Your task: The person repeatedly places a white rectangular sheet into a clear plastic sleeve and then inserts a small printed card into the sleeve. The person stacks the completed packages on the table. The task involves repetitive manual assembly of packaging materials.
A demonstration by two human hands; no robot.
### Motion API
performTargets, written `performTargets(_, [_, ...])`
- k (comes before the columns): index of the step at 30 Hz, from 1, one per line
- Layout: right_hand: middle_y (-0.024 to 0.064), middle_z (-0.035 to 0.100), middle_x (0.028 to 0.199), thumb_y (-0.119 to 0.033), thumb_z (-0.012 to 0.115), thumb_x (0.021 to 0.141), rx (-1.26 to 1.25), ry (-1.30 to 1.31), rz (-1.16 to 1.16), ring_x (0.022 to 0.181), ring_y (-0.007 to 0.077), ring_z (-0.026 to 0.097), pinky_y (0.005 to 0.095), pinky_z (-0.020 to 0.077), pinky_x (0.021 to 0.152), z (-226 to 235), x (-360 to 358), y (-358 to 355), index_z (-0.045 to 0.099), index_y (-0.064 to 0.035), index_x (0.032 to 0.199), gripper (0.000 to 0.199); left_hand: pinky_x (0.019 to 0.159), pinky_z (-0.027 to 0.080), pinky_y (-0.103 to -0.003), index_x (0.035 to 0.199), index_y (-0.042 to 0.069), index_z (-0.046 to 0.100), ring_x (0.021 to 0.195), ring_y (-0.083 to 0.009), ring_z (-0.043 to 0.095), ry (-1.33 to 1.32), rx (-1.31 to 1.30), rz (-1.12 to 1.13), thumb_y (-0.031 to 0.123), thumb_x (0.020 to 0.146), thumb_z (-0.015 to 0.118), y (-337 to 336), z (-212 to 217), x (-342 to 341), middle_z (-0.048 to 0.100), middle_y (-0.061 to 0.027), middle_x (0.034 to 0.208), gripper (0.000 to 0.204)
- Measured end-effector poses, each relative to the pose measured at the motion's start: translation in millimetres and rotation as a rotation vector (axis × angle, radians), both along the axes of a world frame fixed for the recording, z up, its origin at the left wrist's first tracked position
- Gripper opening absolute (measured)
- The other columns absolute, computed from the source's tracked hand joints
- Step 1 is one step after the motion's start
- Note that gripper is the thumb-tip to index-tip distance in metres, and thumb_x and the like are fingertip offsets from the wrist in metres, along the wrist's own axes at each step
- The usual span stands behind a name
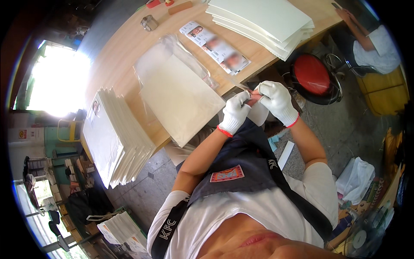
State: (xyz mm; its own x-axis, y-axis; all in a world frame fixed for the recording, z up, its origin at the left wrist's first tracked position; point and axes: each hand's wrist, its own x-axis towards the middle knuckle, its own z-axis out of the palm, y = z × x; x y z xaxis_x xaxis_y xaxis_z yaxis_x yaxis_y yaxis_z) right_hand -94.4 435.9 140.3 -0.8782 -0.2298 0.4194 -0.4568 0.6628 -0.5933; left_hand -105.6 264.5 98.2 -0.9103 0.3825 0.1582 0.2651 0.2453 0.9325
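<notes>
In white gloves with red cuffs and bare fingertips, my hands meet just off the table's near edge. My left hand (235,111) and my right hand (278,101) pinch a thin whitish sheet (258,115), which hangs below the fingers. What kind of sheet it is, I cannot make out. Beyond them on the table lies a strip of printed labels (215,48) with portrait pictures. Left of my hands, a cream-coloured board (177,93) in a clear plastic sleeve reaches over the table edge.
A tall stack of sleeved boards (116,138) stands at the table's left corner. Plain white boards (263,21) are piled at the far right. A glass jar (149,23) sits at the back of the table (116,56). Right of me are a red stool (313,74) and a seated person (375,47).
</notes>
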Motion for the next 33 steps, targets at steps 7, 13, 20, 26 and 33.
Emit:
performTargets(7, [0.0062,0.056,0.068,-0.008,0.060,0.082,-0.555,-0.358,0.031,0.057,0.0131,0.054,0.0286,0.0419,0.054,-26,-5,19,0.060,-0.0006,0.082,0.007,0.070,0.045,-0.027,0.095,0.000,0.060,0.073,-0.0112,0.052,-0.136,0.029,-0.196,0.004,0.082,0.063,0,4,-5,0.061,-0.0077,0.079,0.014])
performTargets(13, [-0.0026,0.049,0.065,-0.015,0.058,0.087,-0.883,-0.470,-0.481,0.053,0.0045,0.043,0.0211,0.0319,0.046,-58,-18,129,0.060,-0.0023,0.089,0.013,0.075,0.044,-0.023,0.119,0.003,0.055,0.081,-0.0073,0.053,-0.411,0.312,0.031,-0.003,0.086,0.051,3,-45,-16,0.062,-0.0033,0.090,0.033])
performTargets(20, [-0.0018,0.051,0.061,-0.023,0.054,0.094,-0.620,-0.001,-0.615,0.046,0.0047,0.044,0.0198,0.0348,0.042,31,-15,152,0.058,-0.0018,0.099,0.022,0.094,0.042,-0.034,0.134,0.010,0.041,0.116,-0.0349,0.049,-0.172,-0.188,0.011,0.002,0.079,0.055,-6,-80,-20,0.050,-0.0189,0.127,0.057])
performTargets(26, [0.0091,0.067,0.091,-0.019,0.048,0.096,-0.474,0.076,-0.106,0.082,0.0139,0.064,0.0287,0.0515,0.069,-1,-61,12,0.063,0.0006,0.105,0.026,0.093,0.043,-0.034,0.127,0.006,0.046,0.113,-0.0290,0.050,-0.052,0.000,0.095,0.003,0.080,0.062,-56,-39,-19,0.051,-0.0139,0.126,0.050])
performTargets(33, [0.0154,0.061,0.089,-0.004,0.054,0.079,-0.140,0.225,0.285,0.077,0.0343,0.060,0.0369,0.0480,0.069,-64,-174,-129,0.059,-0.0027,0.095,0.016,0.094,0.041,-0.030,0.127,0.002,0.046,0.112,-0.0201,0.052,-0.081,0.349,0.676,0.005,0.087,0.056,-178,-34,-47,0.054,-0.0125,0.120,0.041])
